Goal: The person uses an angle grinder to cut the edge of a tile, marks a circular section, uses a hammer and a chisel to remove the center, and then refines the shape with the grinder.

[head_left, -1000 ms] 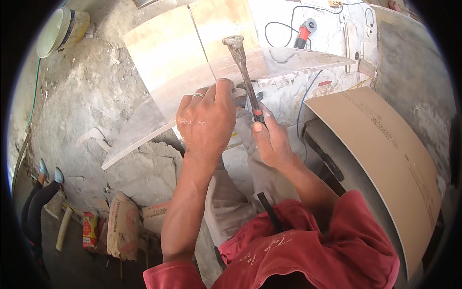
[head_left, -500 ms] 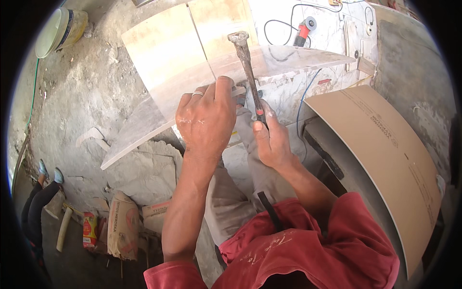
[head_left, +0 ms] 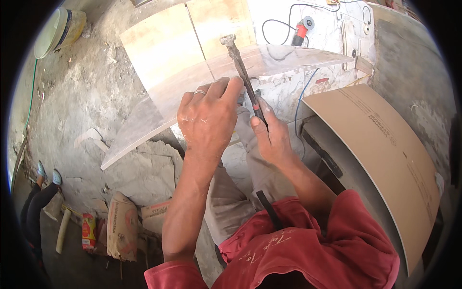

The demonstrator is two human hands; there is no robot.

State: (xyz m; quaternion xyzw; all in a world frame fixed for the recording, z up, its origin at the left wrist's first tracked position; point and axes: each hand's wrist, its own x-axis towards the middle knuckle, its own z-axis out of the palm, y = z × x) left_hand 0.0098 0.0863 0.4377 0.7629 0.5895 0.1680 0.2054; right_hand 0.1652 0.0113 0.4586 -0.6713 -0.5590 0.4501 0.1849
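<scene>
A hammer [head_left: 243,70] with a worn, whitish head and dark handle is in my right hand [head_left: 275,137], the thumb lying along the handle's lower end. Its head points away from me, above a broad, pale marble-look slab [head_left: 159,103]. My left hand [head_left: 207,118], dusted white and wearing a ring, is closed at the slab's near edge, left of the hammer. Its fingertips are turned away from view, so what they grip is hidden. Beneath my hands, the slab's long edge runs from lower left to upper right.
A red angle grinder [head_left: 302,31] with a black cord lies on white tiles beyond the slab. At right leans a brown board [head_left: 380,139]. Cement sacks [head_left: 122,226] stand lower left, near another person's legs [head_left: 37,202]. A bucket [head_left: 62,31] lies far left.
The hammer has tilted a little further left, its head shifting left and slightly down in view. My left hand has stayed almost in place at the slab's edge.
</scene>
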